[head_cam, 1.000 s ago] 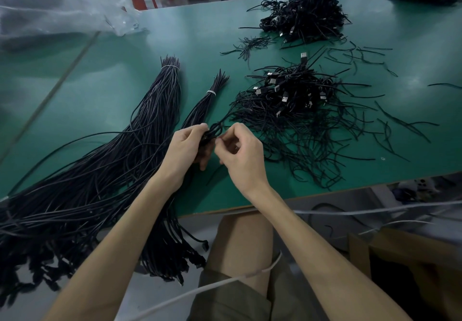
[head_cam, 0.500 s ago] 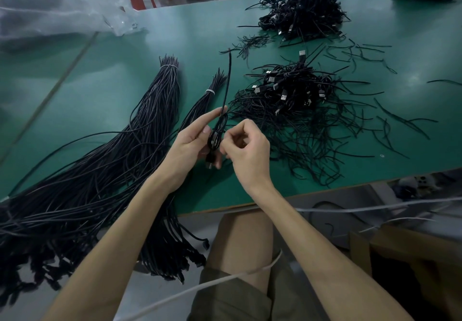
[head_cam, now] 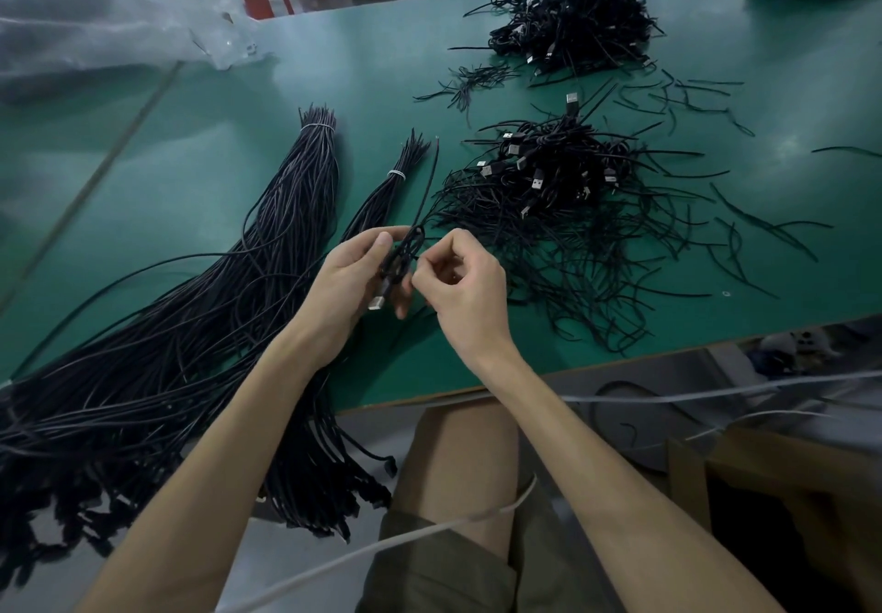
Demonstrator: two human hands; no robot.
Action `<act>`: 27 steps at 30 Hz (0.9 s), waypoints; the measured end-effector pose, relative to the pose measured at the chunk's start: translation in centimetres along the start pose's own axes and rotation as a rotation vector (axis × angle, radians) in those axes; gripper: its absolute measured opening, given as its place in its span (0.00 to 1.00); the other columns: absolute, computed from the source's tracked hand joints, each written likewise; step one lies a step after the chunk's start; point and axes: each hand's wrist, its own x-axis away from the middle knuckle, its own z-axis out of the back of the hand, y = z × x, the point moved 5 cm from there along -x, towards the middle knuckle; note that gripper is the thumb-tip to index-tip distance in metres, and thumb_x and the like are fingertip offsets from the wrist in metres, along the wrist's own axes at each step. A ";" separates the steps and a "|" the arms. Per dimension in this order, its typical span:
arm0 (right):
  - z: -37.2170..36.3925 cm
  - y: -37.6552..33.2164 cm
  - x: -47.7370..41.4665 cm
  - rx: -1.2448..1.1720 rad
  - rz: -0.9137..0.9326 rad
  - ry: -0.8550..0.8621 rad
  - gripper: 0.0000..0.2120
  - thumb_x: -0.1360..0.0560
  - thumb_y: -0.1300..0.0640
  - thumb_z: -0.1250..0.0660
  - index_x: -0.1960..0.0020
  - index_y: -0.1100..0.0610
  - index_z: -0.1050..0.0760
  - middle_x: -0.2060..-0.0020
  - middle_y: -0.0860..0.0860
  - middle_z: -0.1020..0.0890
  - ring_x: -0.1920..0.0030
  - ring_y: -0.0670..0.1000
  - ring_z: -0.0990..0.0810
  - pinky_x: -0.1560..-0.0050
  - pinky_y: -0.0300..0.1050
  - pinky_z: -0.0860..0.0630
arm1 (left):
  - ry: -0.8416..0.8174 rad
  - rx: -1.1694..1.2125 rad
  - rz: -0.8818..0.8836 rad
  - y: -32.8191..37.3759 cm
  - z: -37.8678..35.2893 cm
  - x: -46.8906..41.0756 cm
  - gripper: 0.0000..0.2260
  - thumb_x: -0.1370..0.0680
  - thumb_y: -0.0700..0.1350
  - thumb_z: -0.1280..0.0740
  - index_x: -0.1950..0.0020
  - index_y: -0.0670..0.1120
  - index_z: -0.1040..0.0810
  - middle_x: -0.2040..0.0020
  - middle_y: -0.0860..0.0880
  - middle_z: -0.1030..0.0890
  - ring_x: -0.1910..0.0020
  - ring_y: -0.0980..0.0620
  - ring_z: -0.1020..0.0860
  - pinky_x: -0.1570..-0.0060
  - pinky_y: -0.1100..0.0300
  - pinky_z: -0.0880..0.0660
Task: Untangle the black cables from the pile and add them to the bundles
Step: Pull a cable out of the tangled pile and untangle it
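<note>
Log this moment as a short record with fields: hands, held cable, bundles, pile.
left hand: grips coiled cable, plug end by the palm
right hand: pinches the same coil
small bundle: tied, on green table beyond the left hand
large bundle: tied, left of small bundle, near ends hang off the table edge
free end: reaches away alongside small bundle
pile: loose plugged cables, right of the bundles

Knotted black cable [head_cam: 403, 254], tangled pile [head_cam: 563, 192] beside.

No words or numbers could be read anywhere. The plugs [head_cam: 538, 181] on the black cables [head_cam: 568, 154] were too small to show marks.
</note>
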 end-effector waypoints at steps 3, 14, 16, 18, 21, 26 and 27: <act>-0.2 -0.3 0.1 0.021 0.036 -0.013 0.09 0.27 0.66 0.30 0.61 0.57 0.27 0.64 0.54 0.20 0.65 0.53 0.21 0.63 0.43 0.25 | -0.028 0.066 0.036 0.0 0.1 0.1 0.14 0.13 0.44 0.42 0.33 0.39 0.24 0.67 0.47 0.22 0.70 0.49 0.23 0.67 0.59 0.23; -0.1 0.0 -0.1 -0.044 0.007 0.025 0.07 0.25 0.66 0.30 0.59 0.61 0.27 0.61 0.59 0.17 0.63 0.54 0.17 0.61 0.56 0.21 | -0.162 0.149 0.057 0.2 0.2 0.3 0.28 0.21 0.24 0.48 0.26 0.44 0.28 0.57 0.45 0.20 0.61 0.53 0.22 0.66 0.64 0.25; -0.1 -0.2 -0.2 -0.021 0.018 0.023 0.07 0.25 0.66 0.30 0.59 0.60 0.27 0.63 0.59 0.18 0.64 0.57 0.19 0.62 0.55 0.23 | -0.111 0.102 0.045 0.4 0.4 0.3 0.29 0.23 0.21 0.48 0.28 0.43 0.27 0.58 0.45 0.19 0.62 0.53 0.21 0.68 0.64 0.26; -0.2 -0.5 -0.1 -0.019 0.028 0.010 0.07 0.26 0.66 0.30 0.59 0.60 0.27 0.63 0.59 0.18 0.65 0.56 0.19 0.63 0.52 0.23 | -0.080 0.084 0.030 0.9 0.7 0.4 0.25 0.20 0.22 0.46 0.29 0.42 0.26 0.54 0.43 0.21 0.63 0.52 0.20 0.70 0.64 0.26; -0.2 -1.0 0.1 -0.014 0.040 -0.015 0.07 0.26 0.67 0.30 0.60 0.60 0.27 0.65 0.56 0.18 0.66 0.50 0.19 0.64 0.48 0.24 | -0.106 0.031 -0.026 2.1 1.0 1.1 0.19 0.19 0.32 0.35 0.29 0.45 0.26 0.47 0.43 0.22 0.62 0.49 0.18 0.71 0.62 0.25; 0.1 -1.7 -0.3 0.028 0.003 -0.050 0.12 0.27 0.67 0.29 0.62 0.56 0.29 0.69 0.50 0.23 0.68 0.55 0.24 0.65 0.50 0.26 | -0.160 -0.055 -0.170 4.0 1.4 2.3 0.30 0.23 0.29 0.30 0.25 0.51 0.29 0.44 0.43 0.25 0.63 0.47 0.17 0.67 0.61 0.23; 0.2 -1.9 -0.3 0.027 0.003 -0.084 0.12 0.27 0.68 0.29 0.62 0.56 0.29 0.69 0.51 0.22 0.68 0.57 0.23 0.65 0.53 0.24 | -0.152 -0.099 -0.194 4.2 1.3 2.5 0.29 0.22 0.28 0.31 0.25 0.50 0.28 0.44 0.42 0.26 0.63 0.49 0.18 0.66 0.61 0.23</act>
